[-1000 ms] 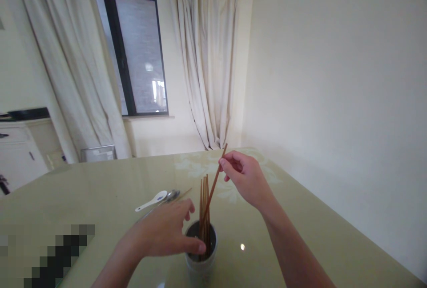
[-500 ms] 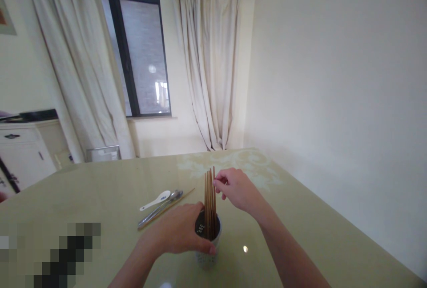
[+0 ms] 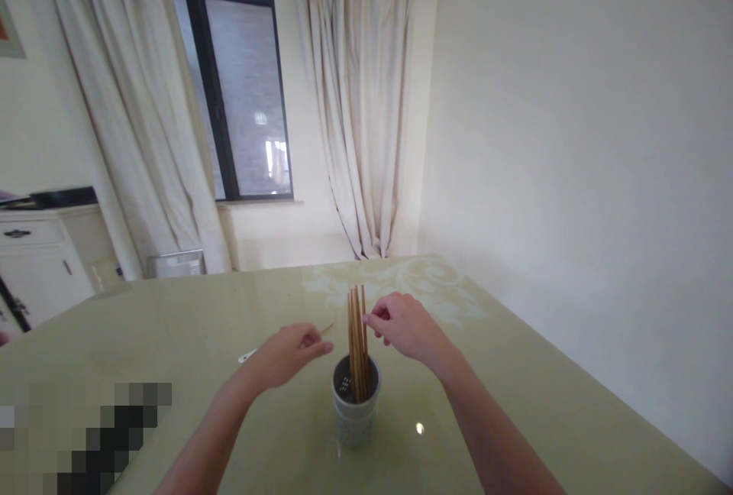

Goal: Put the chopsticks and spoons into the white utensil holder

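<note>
A light grey holder (image 3: 355, 425) with a dark inside stands upright on the table (image 3: 435, 441). Several brown wooden chopsticks (image 3: 356, 350) rise out of it. My right hand (image 3: 404, 327) is closed at the rightmost chopstick (image 3: 364, 304), pinching it near its upper part. Left of the holder, my left hand (image 3: 295, 354) hovers apart from it, thumb stretched out and fingers loosely bent, with nothing visible in it. Beneath that hand, only the handle end of a white spoon (image 3: 247, 357) and the tip of a thin wooden stick (image 3: 327, 328) show.
Beyond the table's far edge are long cream curtains (image 3: 366, 113) and a dark-framed window (image 3: 246, 98). A white cabinet (image 3: 43, 258) stands at the far left. The wall (image 3: 573, 136) runs along the right side. A pixelated patch covers the lower left.
My left hand has let go of the holder and moved left, now covering most of the spoons. My right hand stays at the chopstick, slightly further left.
</note>
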